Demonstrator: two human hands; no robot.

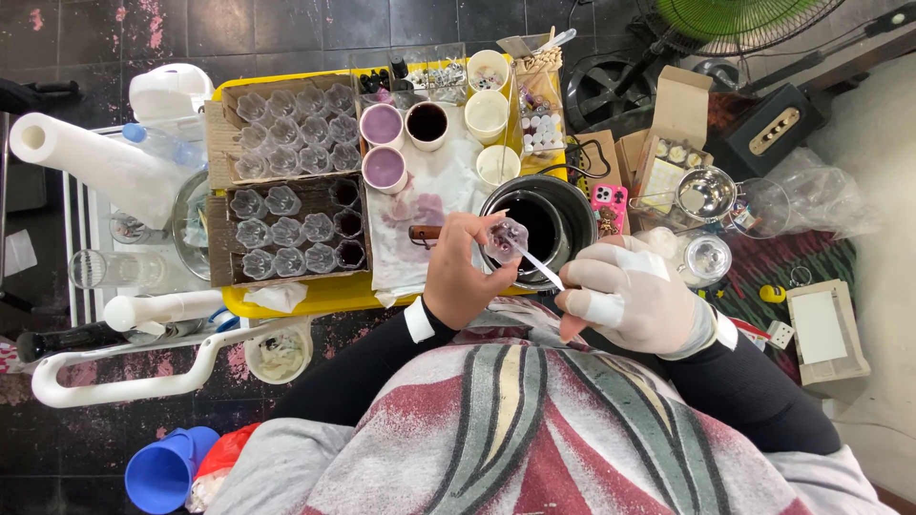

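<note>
Left hand (461,277), bare, closes its fingers around a small clear faceted glass jar (504,238), holding it tilted over the edge of the yellow worktop (315,296), beside the round black pot of dark liquid (549,221). Right hand (634,294), in a white glove, pinches a thin white stick (534,264) whose tip seems to reach into the jar.
</note>
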